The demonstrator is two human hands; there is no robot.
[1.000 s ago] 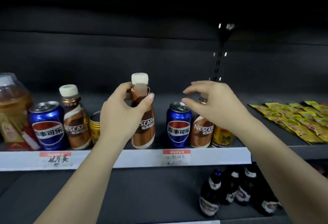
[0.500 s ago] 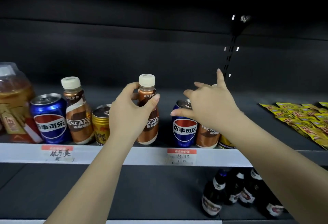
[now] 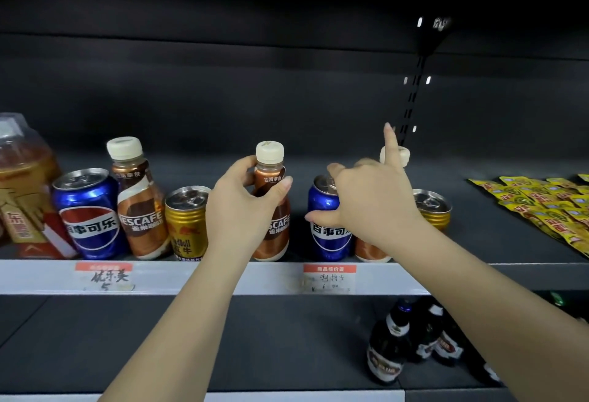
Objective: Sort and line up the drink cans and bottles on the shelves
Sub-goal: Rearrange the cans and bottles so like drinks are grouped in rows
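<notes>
Brown and cream, the middle Nescafé bottle (image 3: 272, 210) stands upright at the front edge of the upper shelf (image 3: 223, 277), and the left hand (image 3: 242, 210) grips it just under the white cap: thumb curled across the front of the neck, fingers wrapped round the back, clamped on the bottle.

Just to its right stands a blue Pepsi can (image 3: 325, 226), also at the front edge. The right hand (image 3: 369, 207) reaches over this can. Its thumb lies against the can's front face above the logo, curled fingers rest on or just over the can's rim, and the index finger sticks straight up. Whether the hand actually squeezes the can or only touches it cannot be told. Behind the hand a second Nescafé bottle (image 3: 371, 250) shows only its base and its white cap, and a gold can (image 3: 433, 207) stands just beside it, further back on the shelf.

Towards the left end of the shelf front sit another gold can (image 3: 186, 223), a third Nescafé bottle (image 3: 140, 197), a second Pepsi can (image 3: 89, 213) and a large tea bottle (image 3: 22, 185), close together. Yellow sachets (image 3: 541, 204) lie at the right end. Two price labels (image 3: 330, 277) are stuck on the white front strip. Dark bottles (image 3: 411, 341) stand on the lower shelf.
</notes>
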